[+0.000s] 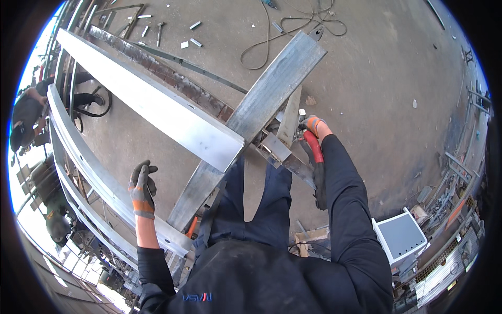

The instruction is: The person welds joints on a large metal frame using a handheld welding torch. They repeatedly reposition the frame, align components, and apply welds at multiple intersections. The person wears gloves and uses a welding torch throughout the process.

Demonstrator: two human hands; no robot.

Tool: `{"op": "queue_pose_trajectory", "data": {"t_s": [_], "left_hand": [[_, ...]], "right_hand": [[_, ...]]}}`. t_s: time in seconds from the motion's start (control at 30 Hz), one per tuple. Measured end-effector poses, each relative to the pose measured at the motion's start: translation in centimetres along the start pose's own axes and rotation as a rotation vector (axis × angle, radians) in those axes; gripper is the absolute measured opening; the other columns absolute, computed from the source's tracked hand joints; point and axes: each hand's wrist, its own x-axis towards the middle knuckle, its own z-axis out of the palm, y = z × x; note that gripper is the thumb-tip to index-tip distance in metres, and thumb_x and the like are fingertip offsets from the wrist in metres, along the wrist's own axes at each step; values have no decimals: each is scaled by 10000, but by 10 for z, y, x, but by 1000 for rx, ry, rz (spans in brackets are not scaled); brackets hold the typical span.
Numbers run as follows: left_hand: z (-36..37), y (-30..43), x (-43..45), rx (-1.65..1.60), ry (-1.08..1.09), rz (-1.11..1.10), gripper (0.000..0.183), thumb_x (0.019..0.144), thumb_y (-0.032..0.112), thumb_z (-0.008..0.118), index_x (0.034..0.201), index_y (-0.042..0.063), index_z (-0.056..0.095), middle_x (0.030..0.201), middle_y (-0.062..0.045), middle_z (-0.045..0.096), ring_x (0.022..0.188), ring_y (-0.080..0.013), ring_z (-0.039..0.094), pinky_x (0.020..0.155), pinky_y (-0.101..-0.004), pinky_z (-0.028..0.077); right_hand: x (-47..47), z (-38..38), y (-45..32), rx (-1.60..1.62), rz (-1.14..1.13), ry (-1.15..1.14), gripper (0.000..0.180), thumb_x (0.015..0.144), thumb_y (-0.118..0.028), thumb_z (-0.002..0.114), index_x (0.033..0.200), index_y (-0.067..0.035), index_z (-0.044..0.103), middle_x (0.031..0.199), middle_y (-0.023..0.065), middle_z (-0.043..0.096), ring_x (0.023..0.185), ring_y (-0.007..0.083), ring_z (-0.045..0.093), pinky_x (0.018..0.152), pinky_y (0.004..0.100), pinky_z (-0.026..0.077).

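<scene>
My left hand (143,188), in a grey and orange work glove, hangs in the air with fingers loosely bent and nothing in it. Ahead of it a long pale metal profile (157,102) rests across a galvanized steel beam (276,74). My right hand (312,124), gloved alike, is curled beside a small metal block (301,112); whether it grips the block is unclear. Just below that hand is a red and black tool (313,146), its kind hard to tell. A small metal plate (276,146) sits on a bracket left of it.
More long metal profiles (92,176) stretch along the left. Another person (29,114) is at their far end. A cable (268,39), a hammer (159,34) and metal offcuts lie on the floor ahead. At lower right stands a white-framed cabinet (402,237).
</scene>
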Motion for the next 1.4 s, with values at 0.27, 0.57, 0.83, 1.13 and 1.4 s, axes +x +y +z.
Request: {"op": "queue_pose_trajectory", "data": {"t_s": [0.27, 0.57, 0.83, 1.13, 1.4], "left_hand": [[15, -19, -25, -57, 19, -77, 355, 1111, 265, 697, 1376, 33, 740, 1086, -134, 810, 541, -74, 497, 469, -268, 366], [26, -11, -50, -12, 39, -61, 369, 1111, 265, 695, 1392, 29, 731, 1102, -134, 810, 540, -79, 497, 470, -279, 370], [26, 6, -34, -195, 25, -112, 345, 1081, 173, 722, 1396, 32, 730, 1090, -111, 817, 555, -67, 492, 483, -262, 373], [-66, 73, 208, -536, 36, -22, 431, 1060, 172, 716, 1477, 77, 659, 1344, -106, 767, 694, -107, 554, 558, -292, 463], [-90, 177, 473, -692, 73, -143, 769, 804, 852, 837, 929, 111, 671, 694, -14, 516, 555, -179, 486, 501, -355, 348]], "right_hand": [[5, 14, 9, -145, -139, -27, 157, 912, -154, 802, 1063, -139, 839, 1070, 113, 848, 926, 312, 819, 773, 429, 646], [-42, -20, -28, 300, 75, -185, 224, 976, -284, 771, 970, -67, 829, 921, 104, 852, 711, 251, 808, 668, 455, 657], [-29, 17, -17, 724, 376, -26, 382, 965, -287, 801, 1226, -34, 685, 1157, 169, 756, 948, 303, 751, 854, 435, 600], [-256, -144, -162, 525, 140, 1426, 805, 961, -295, 832, 1616, 45, 511, 1606, 306, 582, 1486, 441, 558, 1247, 480, 449], [-210, -237, -554, -263, -61, 665, 1341, 798, -570, 891, 1799, -39, 175, 1702, 333, 428, 1533, 517, 477, 1295, 549, 393]]}}
